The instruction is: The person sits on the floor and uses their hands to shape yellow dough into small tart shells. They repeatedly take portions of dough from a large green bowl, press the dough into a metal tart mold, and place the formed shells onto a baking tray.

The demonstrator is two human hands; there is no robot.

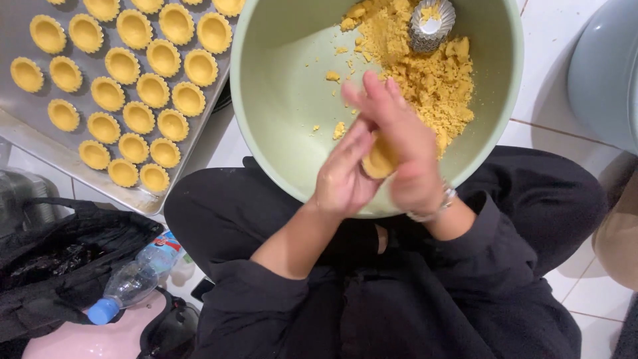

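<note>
A pale green bowl rests on my lap and holds crumbly yellow dough with a small fluted metal tart mould lying in it. Over the bowl's near rim both hands press together around a lump of yellow dough. My left hand cups it from below. My right hand lies over it, blurred, with a bracelet at the wrist. The lump is mostly hidden between the palms.
A metal baking tray at the upper left carries several rows of shaped yellow tart shells. A black bag and a plastic bottle with a blue cap lie at the lower left. White floor tiles show at right.
</note>
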